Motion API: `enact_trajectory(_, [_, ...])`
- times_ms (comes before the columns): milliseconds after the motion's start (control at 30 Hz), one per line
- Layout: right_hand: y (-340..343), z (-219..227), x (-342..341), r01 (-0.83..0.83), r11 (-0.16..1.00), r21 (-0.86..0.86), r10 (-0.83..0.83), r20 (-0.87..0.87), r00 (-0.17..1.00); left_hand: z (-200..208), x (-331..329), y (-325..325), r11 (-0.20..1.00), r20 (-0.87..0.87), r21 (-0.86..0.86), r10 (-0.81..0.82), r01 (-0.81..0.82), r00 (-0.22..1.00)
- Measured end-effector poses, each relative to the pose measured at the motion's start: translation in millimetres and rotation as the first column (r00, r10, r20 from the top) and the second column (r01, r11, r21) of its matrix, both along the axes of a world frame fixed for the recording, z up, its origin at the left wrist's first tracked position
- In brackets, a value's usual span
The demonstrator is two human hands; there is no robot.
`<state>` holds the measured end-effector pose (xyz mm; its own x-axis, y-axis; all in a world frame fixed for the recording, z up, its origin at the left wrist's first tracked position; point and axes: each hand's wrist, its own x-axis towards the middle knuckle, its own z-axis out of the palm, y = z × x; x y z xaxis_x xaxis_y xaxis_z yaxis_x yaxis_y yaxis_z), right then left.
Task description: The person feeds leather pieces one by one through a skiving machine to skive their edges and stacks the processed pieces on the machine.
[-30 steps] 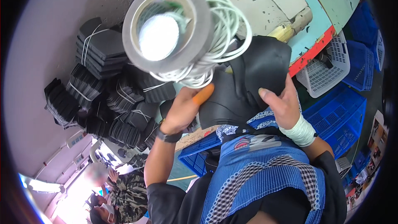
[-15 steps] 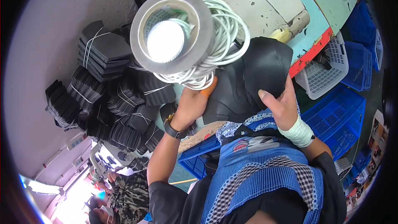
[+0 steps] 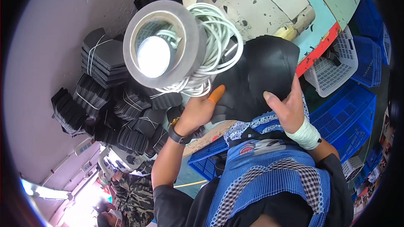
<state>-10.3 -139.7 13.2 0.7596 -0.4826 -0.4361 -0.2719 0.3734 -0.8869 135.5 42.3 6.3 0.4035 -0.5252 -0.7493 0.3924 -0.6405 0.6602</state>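
Note:
A stack of black, leather-like cut pieces [image 3: 269, 65] lies at the machine's near side, fanned out at its left end. My right hand [image 3: 290, 105] grips the near right edge, thumb on top and fingers along the side. White cord or elastic is wound round that wrist. My left hand [image 3: 198, 111] is at the stack's left end, its thumb in an orange finger cot [image 3: 216, 93] beside the fanned edges. The coiled white cable [image 3: 219, 54] and the round lamp [image 3: 164, 44] hide its other fingers, so its grip does not show.
A cream machine [image 3: 261, 0] with black scraps stands behind, on a pale table with a red edge [image 3: 318, 49]. Bundled black pieces [image 3: 105, 59] are piled at left. White [image 3: 332, 73] and blue baskets [image 3: 343, 115] stand at right. Another person [image 3: 132, 199] sits at lower left.
The left thumb has swung outward beside the fanned edges. My right hand keeps its grip on the stack. The whole view has shifted slightly, with the lamp now lower and further left.

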Motion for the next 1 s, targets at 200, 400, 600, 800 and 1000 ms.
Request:
enact_trajectory(200, [0.5,1.7,2.7,-0.021,0.998,-0.054,0.022,0.017,1.000,-11.9,-6.0,25.1,0.977,-0.138,-0.164,0.116,-0.138,0.984])
enact_trajectory(400, [0.3,5.4,-1.0,0.029,0.999,-0.033,-0.029,0.019,0.999,-21.2,-9.0,27.7,0.965,-0.272,-0.116,0.197,-0.235,0.942])
enact_trajectory(600, [2.2,6.7,-1.5,0.056,0.998,-0.037,-0.055,0.026,0.998,-1.9,1.7,10.2,0.981,-0.367,0.014,0.186,-0.195,0.911])
enact_trajectory(800, [-0.3,7.8,-0.2,-0.004,0.996,-0.085,0.004,0.007,1.000,-8.2,9.3,-5.2,0.985,-0.248,-0.002,0.165,-0.171,0.955])
enact_trajectory(1000, [-8.1,12.5,-2.1,0.055,0.998,-0.028,-0.054,0.018,0.998,-13.8,10.2,-25.3,1.000,-0.044,-0.016,0.025,-0.025,0.999])
